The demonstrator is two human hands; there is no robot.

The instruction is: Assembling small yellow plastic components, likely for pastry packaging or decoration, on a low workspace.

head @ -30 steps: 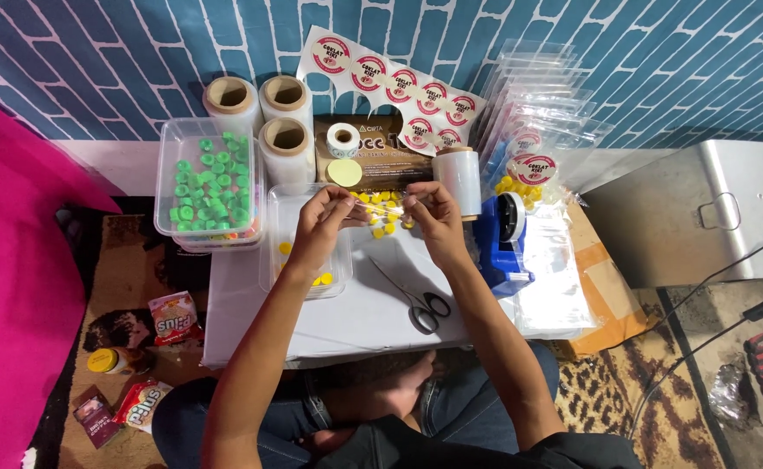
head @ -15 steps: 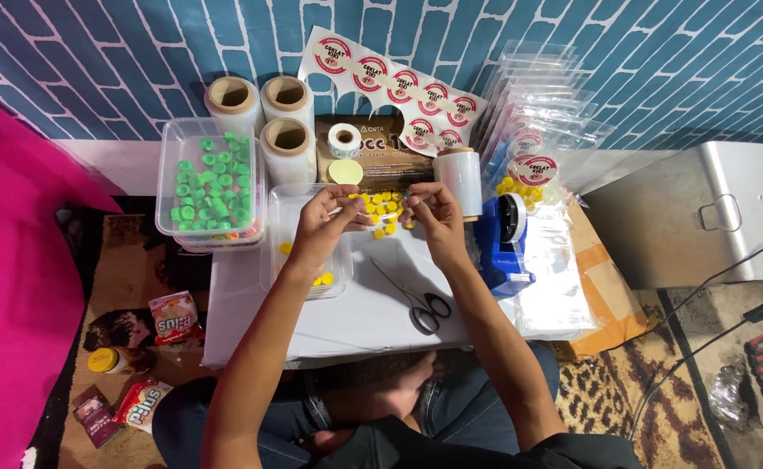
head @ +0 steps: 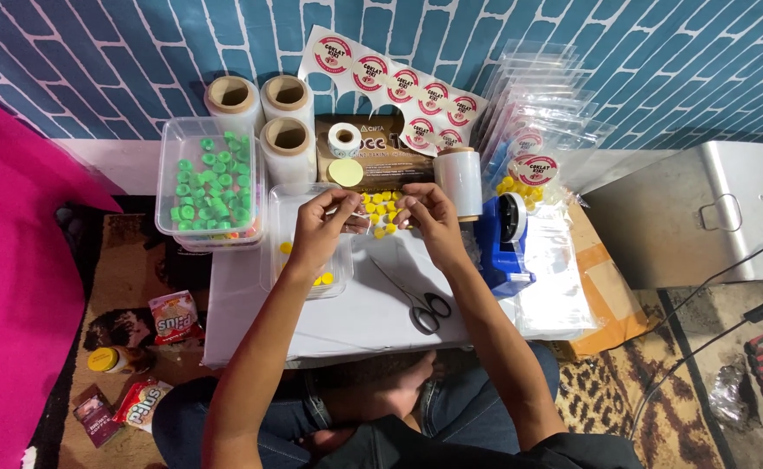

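Observation:
My left hand (head: 322, 223) and my right hand (head: 426, 217) together hold a clear plastic bag (head: 381, 208) filled with small yellow pieces, pinching its left and right ends above the white table (head: 373, 304). Under my left hand stands a clear tub (head: 299, 260) with a few yellow pieces. Black scissors (head: 416, 302) lie on the table just in front of my right forearm.
A clear tub of green pieces (head: 208, 181) sits at the left. Three film rolls (head: 264, 113), a small tape roll (head: 343, 137), a sticker sheet (head: 399, 82) and stacked clear bags (head: 542, 104) line the back. A blue tape dispenser (head: 506, 239) stands at the right. Snack packets (head: 173, 317) lie on the floor.
Both hands have barely shifted, the fingers working slightly along the bag's ends. Nothing else has moved.

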